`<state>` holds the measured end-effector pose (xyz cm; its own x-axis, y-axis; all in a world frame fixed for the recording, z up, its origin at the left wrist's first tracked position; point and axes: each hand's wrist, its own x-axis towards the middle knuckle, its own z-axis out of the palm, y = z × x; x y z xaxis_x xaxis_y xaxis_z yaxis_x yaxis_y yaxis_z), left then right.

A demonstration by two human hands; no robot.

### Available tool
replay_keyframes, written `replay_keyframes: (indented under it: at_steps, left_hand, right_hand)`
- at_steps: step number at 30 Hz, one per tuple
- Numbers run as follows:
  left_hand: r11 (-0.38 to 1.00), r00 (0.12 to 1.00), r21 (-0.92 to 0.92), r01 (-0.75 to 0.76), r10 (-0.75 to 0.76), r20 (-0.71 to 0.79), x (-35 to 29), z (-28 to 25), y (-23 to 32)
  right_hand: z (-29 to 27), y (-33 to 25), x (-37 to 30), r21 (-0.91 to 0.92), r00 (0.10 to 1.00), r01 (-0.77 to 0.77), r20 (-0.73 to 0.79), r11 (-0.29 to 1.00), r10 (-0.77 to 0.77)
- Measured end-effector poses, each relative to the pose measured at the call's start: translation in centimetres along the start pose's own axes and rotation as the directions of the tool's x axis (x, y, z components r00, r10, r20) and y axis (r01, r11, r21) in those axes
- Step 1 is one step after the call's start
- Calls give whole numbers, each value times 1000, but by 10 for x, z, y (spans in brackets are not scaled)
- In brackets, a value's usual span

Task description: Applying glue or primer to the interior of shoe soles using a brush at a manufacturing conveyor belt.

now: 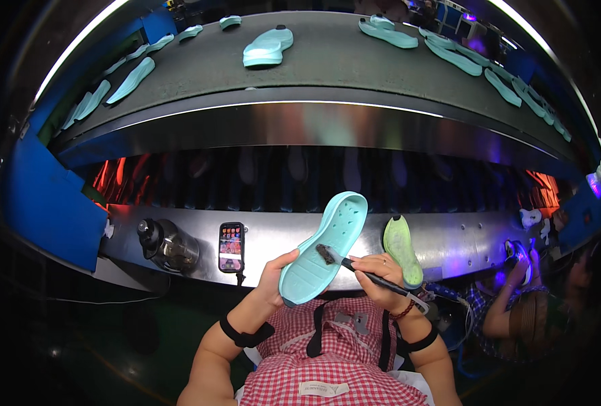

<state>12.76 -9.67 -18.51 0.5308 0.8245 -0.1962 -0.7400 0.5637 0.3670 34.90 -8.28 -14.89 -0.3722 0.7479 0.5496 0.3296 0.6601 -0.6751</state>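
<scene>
A light turquoise shoe sole [338,230] is tilted in front of me, its hollow inner face turned up. My left hand [278,276] grips it by the left edge near the heel end. In my right hand [380,277] is a brush [375,276] with a black handle, fingers wrapped round it. The dark bristles touch the inside of the sole around its middle. Just beyond my right hand, a yellow-green sole [400,250] lies on the metal ledge [294,233].
A dark conveyor belt [199,61] carries several turquoise soles [268,47] at the far side. On the ledge stand a bottle [168,245] and a phone [231,247]. Red-lit openings [114,176] glow under the belt. A co-worker's arm [503,304] is at the right.
</scene>
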Motion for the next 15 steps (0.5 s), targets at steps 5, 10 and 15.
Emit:
replay_keyframes:
  at_steps: [5,10,15]
  left_hand:
    - [999,994,41,23,-19,-112,-3,2,-18]
    - [990,991,109,-83,94,-96,10,7,-22]
    - [976,983,163,-148,163,-86,20,5,-12]
  right_hand:
    - [2,41,3,-68,946,-148,-300,987,121]
    - [29,19,1,-298,996,-14,-83,954,-11]
    - [47,-11,-3,-235,999,13,-41,972,-23]
